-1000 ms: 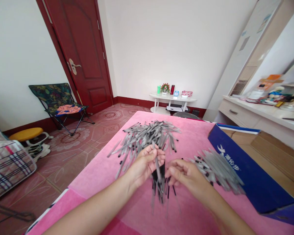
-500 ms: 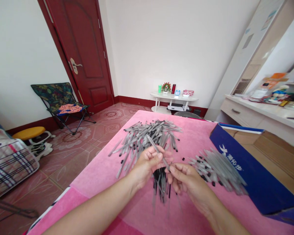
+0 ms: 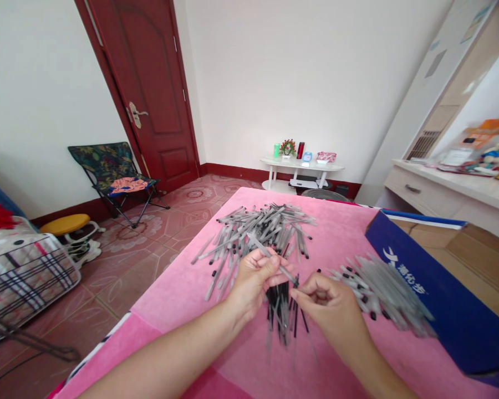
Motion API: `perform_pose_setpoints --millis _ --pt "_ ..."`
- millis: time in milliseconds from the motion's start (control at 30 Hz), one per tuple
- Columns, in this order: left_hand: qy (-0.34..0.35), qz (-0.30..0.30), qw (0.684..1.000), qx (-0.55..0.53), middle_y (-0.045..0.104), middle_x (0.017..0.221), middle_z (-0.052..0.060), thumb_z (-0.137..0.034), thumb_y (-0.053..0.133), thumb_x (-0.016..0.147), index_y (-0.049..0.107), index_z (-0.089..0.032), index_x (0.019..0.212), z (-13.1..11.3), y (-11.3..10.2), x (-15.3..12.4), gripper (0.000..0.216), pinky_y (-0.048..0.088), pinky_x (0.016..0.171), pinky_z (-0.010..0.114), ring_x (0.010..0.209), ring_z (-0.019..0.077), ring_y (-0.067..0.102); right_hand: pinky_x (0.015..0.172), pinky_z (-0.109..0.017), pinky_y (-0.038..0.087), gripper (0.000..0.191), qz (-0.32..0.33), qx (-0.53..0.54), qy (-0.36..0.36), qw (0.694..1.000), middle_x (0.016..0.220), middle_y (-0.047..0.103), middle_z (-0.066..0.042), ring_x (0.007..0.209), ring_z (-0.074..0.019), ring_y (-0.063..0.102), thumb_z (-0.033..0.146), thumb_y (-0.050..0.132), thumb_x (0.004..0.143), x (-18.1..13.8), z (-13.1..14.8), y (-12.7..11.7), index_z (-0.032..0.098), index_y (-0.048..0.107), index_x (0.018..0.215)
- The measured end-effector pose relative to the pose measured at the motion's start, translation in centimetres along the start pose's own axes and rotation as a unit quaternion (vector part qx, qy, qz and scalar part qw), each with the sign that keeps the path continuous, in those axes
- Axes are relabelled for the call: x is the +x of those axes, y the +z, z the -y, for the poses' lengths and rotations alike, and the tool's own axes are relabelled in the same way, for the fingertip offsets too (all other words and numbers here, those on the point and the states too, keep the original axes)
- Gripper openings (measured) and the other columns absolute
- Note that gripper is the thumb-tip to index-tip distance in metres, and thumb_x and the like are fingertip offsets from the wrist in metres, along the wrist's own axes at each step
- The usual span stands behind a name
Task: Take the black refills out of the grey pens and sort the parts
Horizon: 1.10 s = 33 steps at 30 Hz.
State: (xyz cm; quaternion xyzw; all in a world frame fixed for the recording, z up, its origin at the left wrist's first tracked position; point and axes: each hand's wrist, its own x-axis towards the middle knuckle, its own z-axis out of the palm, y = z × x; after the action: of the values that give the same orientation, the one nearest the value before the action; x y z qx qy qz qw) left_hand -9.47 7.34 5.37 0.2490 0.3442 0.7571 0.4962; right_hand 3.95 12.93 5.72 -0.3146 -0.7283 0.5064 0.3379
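My left hand [image 3: 253, 277] is closed around a grey pen barrel [image 3: 270, 256] that slants up to the left, and under the fingers it also grips a bundle of thin black refills [image 3: 280, 313] hanging down. My right hand [image 3: 326, 299] pinches the barrel's lower right end with thumb and forefinger. Both hands hover over the pink tablecloth [image 3: 170, 288]. Behind them lies a big heap of grey pen barrels [image 3: 260, 230]. A second heap of grey pens with black tips [image 3: 382, 293] lies just right of my right hand.
A blue cardboard box [image 3: 436, 299] stands open at the table's right edge. Off the table are a red door [image 3: 149, 88], a folding chair [image 3: 112, 177], a yellow stool [image 3: 66, 224], a small white table [image 3: 301, 166] and a white counter [image 3: 457, 194].
The pen barrel tilted from nearly upright to slanted. My right hand came in and pinched its lower end. The view shifted slightly right.
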Motion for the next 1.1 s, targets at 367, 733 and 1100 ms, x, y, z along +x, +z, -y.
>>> perform_pose_setpoints --millis 367,733,1100 --pt "0.013 0.021 1.000 0.005 0.062 0.074 0.002 -0.019 0.063 0.072 0.050 -0.014 0.082 0.08 0.19 -0.28 0.017 0.051 0.065 0.027 0.077 0.0189 0.064 0.035 -0.019 0.031 0.035 0.103 0.060 0.070 0.990 0.049 0.051 0.002 0.033 -0.0070 0.043 0.047 0.047 0.077 0.26 -0.37 -0.09 0.014 0.052 0.064" --pt "0.010 0.006 1.000 0.012 0.063 0.074 0.002 -0.019 0.063 0.072 0.050 -0.014 0.080 0.22 0.03 -0.21 0.017 0.051 0.070 0.031 0.077 0.0179 0.064 0.039 -0.020 0.035 0.033 0.068 0.036 0.042 0.996 0.052 0.053 0.001 0.038 -0.0087 0.047 0.043 0.048 0.078 0.08 -0.46 0.16 0.014 0.053 0.063" --pt "0.011 -0.003 1.000 0.011 0.064 0.075 0.003 -0.022 0.065 0.070 0.051 -0.014 0.080 0.36 -0.42 0.04 0.019 0.050 0.071 0.031 0.078 0.0179 0.063 0.038 -0.019 0.033 0.033 0.071 0.034 0.043 0.996 0.051 0.050 0.002 0.037 -0.0072 0.044 0.043 0.046 0.079 0.05 -0.86 0.14 0.015 0.051 0.063"
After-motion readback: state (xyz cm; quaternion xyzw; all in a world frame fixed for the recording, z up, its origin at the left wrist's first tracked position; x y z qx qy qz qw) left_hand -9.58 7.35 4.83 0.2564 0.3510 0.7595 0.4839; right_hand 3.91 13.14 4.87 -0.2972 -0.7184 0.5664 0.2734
